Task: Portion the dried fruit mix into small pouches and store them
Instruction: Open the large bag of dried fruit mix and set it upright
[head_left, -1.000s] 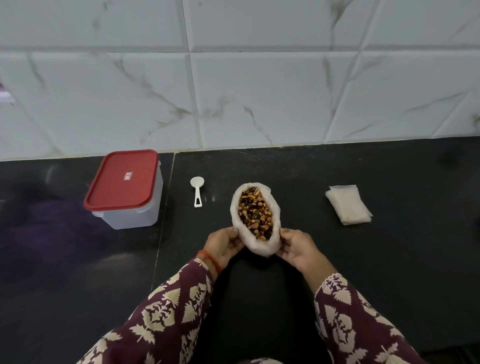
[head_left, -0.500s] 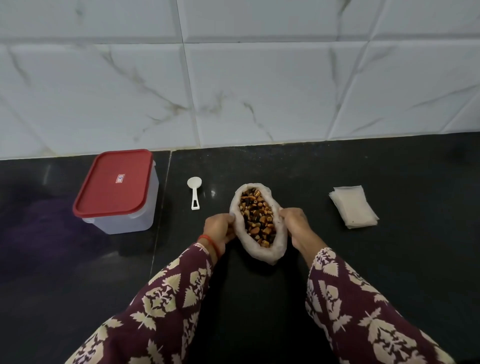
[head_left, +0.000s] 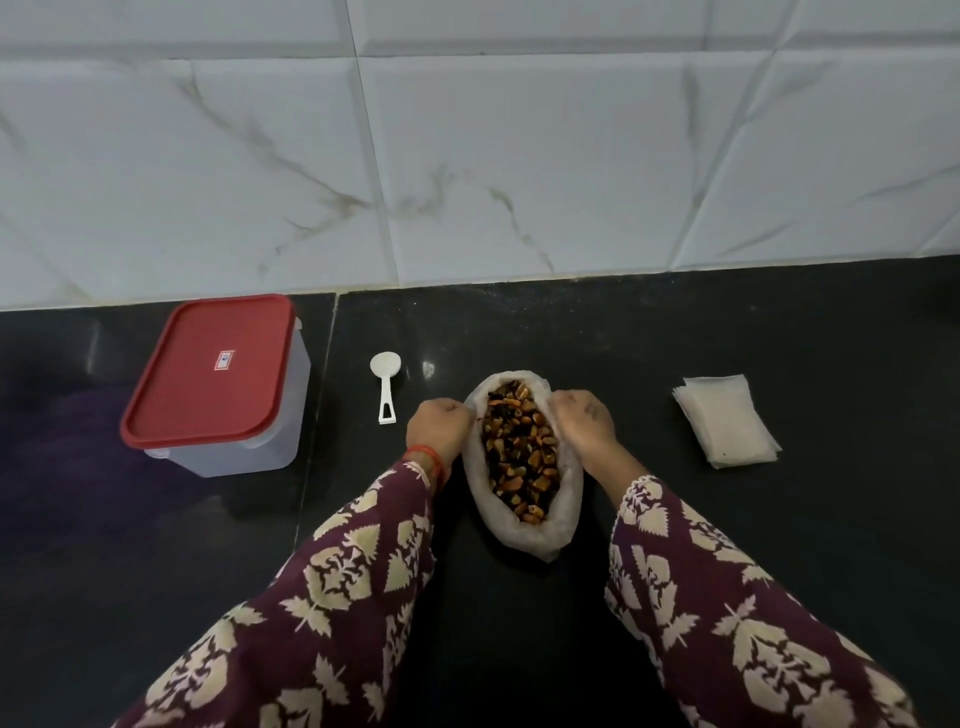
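Hands meet at the far end of an open plastic bag (head_left: 563, 525) that lies on the dark desk (head_left: 727, 571), its mouth spread wide. The left hand (head_left: 439, 428) is closed in a fist on the bag's left rim, and the right hand (head_left: 584, 428) is curled over the right rim, fingers gripping the plastic, so the two hold the opening stretched between them. Between the hands sits the dried fruit mix (head_left: 519, 457), a heap of amber, brown and near-black pieces filling the bag almost to its edge.

Just to the left of the left hand, apart from it, a small white scoop (head_left: 385, 382) lies flat on the desk with its bowl pointing toward the wall and its handle toward the person. Farther left of that hand, well apart, stands a clear plastic container (head_left: 249, 447) with a red lid (head_left: 208, 371) pressed on top (a small label sits in the middle of the lid). To the right of the right hand, also well apart, rests a loose stack of small pouches (head_left: 727, 421), pale and flat, slightly fanned at the corners.

Both forearms wear maroon sleeves (head_left: 343, 597) printed with cream leaf shapes, and a red thread bracelet (head_left: 431, 457) circles the left wrist just behind the hand. Beyond the hands, the desk ends at a wall of white marbled tiles (head_left: 519, 156).
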